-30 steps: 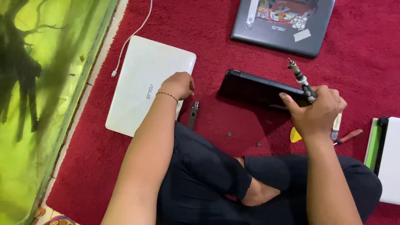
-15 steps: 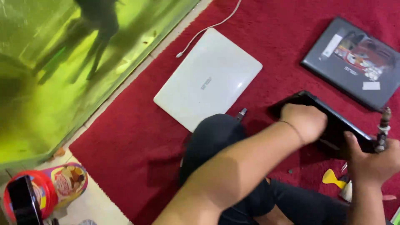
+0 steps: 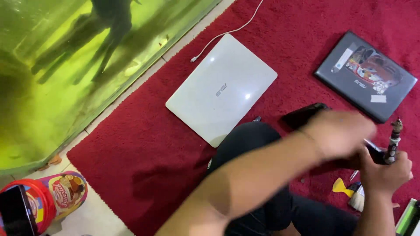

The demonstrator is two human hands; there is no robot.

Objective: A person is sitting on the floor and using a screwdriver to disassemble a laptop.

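Note:
I sit cross-legged in black trousers on a red carpet (image 3: 144, 148). My left hand (image 3: 339, 133) is motion-blurred over a black flat device (image 3: 304, 114) lying in front of my knee; its grip is unclear. To the right, my right hand (image 3: 385, 168) is closed around a slim screwdriver (image 3: 394, 137) held upright, tip pointing up. A closed white laptop (image 3: 221, 94) lies on the carpet to the left of the black device.
A dark grey laptop with stickers (image 3: 365, 81) lies at the far right. A white cable (image 3: 227, 32) runs past the white laptop. A yellow pry tool (image 3: 340, 185) and small brush (image 3: 358, 199) lie by my right hand. A green glass tank (image 3: 65, 65) and red-lidded tub (image 3: 57, 194) stand at the left.
The view has swung left, bringing the tank and tub into sight. My left hand left the white laptop's edge and went right to the black device. The right hand still holds the screwdriver.

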